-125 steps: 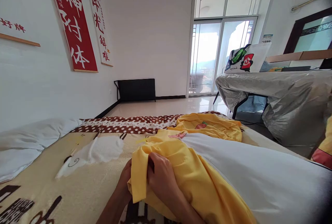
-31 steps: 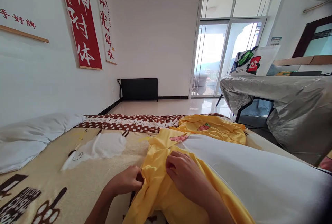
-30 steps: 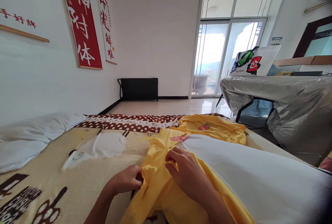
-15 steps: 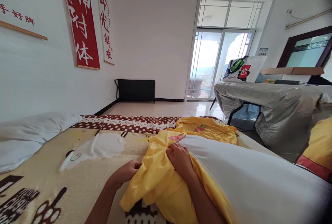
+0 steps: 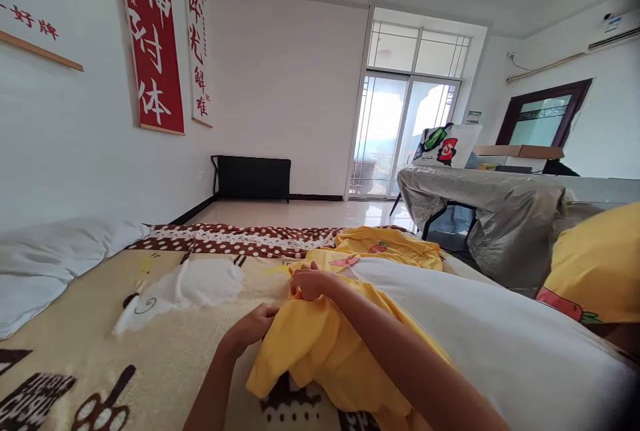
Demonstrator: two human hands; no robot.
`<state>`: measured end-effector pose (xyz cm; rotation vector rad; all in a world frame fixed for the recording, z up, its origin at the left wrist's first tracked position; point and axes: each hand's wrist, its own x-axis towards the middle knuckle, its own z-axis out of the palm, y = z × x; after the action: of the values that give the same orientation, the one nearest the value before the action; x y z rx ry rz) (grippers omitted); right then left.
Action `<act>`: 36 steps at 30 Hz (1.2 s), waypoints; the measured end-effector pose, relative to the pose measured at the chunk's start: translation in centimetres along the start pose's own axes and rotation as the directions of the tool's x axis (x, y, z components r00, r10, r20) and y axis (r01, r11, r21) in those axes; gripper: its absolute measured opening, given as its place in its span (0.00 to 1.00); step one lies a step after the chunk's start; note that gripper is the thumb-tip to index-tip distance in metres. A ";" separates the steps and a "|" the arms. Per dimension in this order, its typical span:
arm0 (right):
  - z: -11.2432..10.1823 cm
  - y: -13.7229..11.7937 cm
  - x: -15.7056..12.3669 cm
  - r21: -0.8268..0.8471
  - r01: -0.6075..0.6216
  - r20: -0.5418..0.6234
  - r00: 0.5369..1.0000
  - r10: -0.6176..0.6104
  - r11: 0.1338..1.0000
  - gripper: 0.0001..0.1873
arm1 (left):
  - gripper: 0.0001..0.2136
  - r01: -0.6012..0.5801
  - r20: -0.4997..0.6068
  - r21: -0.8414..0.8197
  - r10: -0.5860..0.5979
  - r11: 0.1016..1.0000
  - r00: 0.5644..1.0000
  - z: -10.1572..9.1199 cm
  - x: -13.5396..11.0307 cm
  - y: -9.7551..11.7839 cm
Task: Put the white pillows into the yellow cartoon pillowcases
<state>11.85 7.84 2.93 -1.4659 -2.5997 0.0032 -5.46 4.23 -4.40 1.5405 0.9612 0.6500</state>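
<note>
A crumpled yellow pillowcase (image 5: 315,344) with a carrot print lies partly around a white pillow (image 5: 450,304), its far part (image 5: 390,244) spread beyond the pillow's end. My left hand (image 5: 256,324) pinches the left edge of the pillowcase. Farther up, my right hand (image 5: 311,282) has its fingers closed on a gathered fold of the same cloth, with the forearm reaching across from the lower right. Some of the fingertips are hidden by fabric.
A beige patterned blanket (image 5: 185,344) covers the bed under everything. A bare white pillow (image 5: 45,258) lies at far left. At right is a yellow carrot-print pillow (image 5: 595,264). A table (image 5: 530,211) under grey plastic stands behind, bearing a bag (image 5: 445,144) and boxes.
My right hand has moved left along the pillowcase, and its forearm now crosses the cloth more slantwise. My left hand keeps hold of the edge. The view has turned slightly right.
</note>
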 end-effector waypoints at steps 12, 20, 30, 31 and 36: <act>-2.3 2.3 6.1 -0.262 -0.122 -0.121 0.988 0.093 0.957 0.15 | 0.14 -0.032 -0.092 -0.209 0.013 0.977 0.996 -0.3 1.7 -1.7; 0.5 3.8 6.6 -0.412 -0.240 -0.149 0.969 0.195 0.879 0.17 | 0.27 -0.009 -0.005 -0.282 0.008 0.959 1.000 -1.7 0.2 -0.1; -2.0 -1.7 -0.4 -0.488 0.006 -0.192 0.975 -0.115 0.873 0.12 | 0.23 0.004 -0.057 -0.238 -0.018 0.971 0.998 -2.2 -0.2 -0.1; -1.6 -2.5 -2.5 -0.504 0.089 -0.157 0.969 -0.192 0.859 0.11 | 0.23 0.009 -0.088 -0.321 -0.039 0.947 0.995 -2.7 -0.3 -0.5; 3.2 -3.9 -12.3 -0.477 0.305 -0.066 0.923 -0.379 0.824 0.10 | 0.15 -0.003 -0.292 -0.512 -0.171 0.859 0.941 -5.8 -0.9 -2.5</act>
<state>14.34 -4.41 -1.63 -1.0142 -2.8040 -0.7914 -11.26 6.53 -5.64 0.9288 0.9964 1.0281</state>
